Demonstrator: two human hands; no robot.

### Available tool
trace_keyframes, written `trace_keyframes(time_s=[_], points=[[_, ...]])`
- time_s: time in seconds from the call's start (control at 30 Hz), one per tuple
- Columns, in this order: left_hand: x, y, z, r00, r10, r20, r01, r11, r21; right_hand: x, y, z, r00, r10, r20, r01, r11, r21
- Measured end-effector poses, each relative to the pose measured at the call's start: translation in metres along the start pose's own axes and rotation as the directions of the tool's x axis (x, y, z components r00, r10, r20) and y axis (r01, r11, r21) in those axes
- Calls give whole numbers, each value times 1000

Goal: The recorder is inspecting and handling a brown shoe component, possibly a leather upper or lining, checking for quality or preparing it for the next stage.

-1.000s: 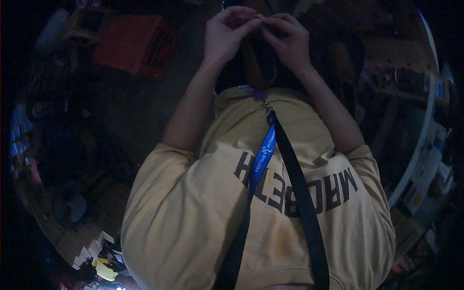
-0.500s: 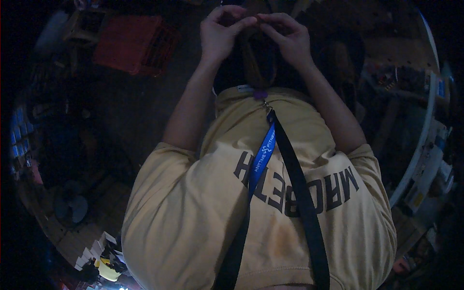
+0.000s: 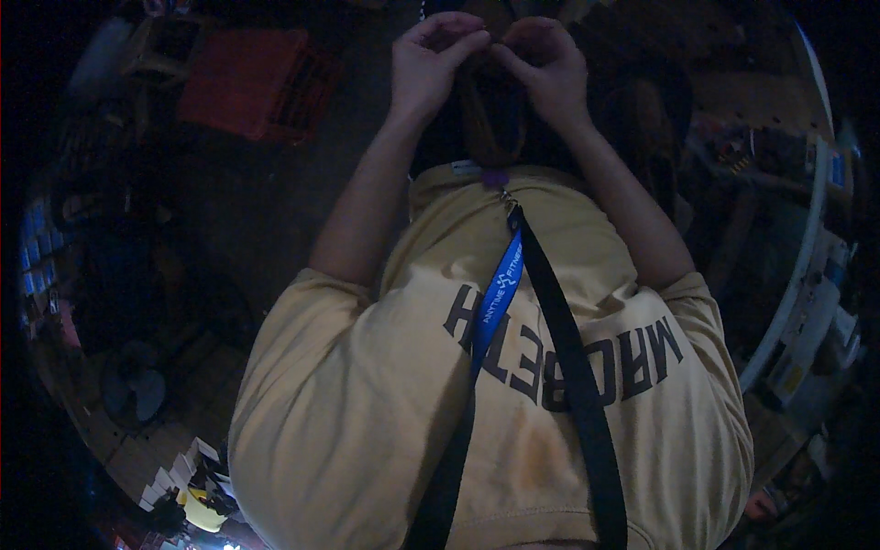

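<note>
At the top of the view, in front of my waist, my left hand (image 3: 429, 69) and my right hand (image 3: 550, 73) meet almost fingertip to fingertip. On each, thumb and fingers are pinched together and curled. Whatever lies between the fingertips is too dark and small to make out. A brown band (image 3: 490, 145), like a leather strap, curves in a loop just below the hands, over my dark lap; whether its upper end reaches my fingers cannot be told. A lanyard (image 3: 502, 289) in blue and black hangs down my tan T-shirt (image 3: 367, 385), a metal clip at its end.
A red plastic crate (image 3: 243, 84) is on the floor to the far left. At the left side is a round fan-like object (image 3: 134, 383). Shelves or a bench with a pale edge (image 3: 788, 284) run along the right. The room is dim.
My left hand has shifted slightly right. My right hand's fingers have curled in more, its thumb tip a little lower. A pale beaded line now shows above my left hand.
</note>
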State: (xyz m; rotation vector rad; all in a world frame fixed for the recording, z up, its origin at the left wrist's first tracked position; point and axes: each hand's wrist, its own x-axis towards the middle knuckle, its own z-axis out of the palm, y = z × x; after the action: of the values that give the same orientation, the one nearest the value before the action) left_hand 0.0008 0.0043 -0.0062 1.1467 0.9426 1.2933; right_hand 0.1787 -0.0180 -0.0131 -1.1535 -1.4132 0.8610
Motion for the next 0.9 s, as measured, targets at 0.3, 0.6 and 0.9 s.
trace_keyframes(time_s=[0.3, 0.6, 0.9], points=[[4, 16, -8, 999, -42, 35, 36, 988, 148, 14, 1, -1, 988, -69, 140, 73, 997, -22], [5, 38, -9, 1000, -9, 20, 1, 919, 395, 23, -14, 4, 934, -300, 195, 352, 869, -349], [9, 42, -15, 978, 126, 166, -191, 861, 471, 30, -9, -5, 962, -108, 251, 174, 950, -259]])
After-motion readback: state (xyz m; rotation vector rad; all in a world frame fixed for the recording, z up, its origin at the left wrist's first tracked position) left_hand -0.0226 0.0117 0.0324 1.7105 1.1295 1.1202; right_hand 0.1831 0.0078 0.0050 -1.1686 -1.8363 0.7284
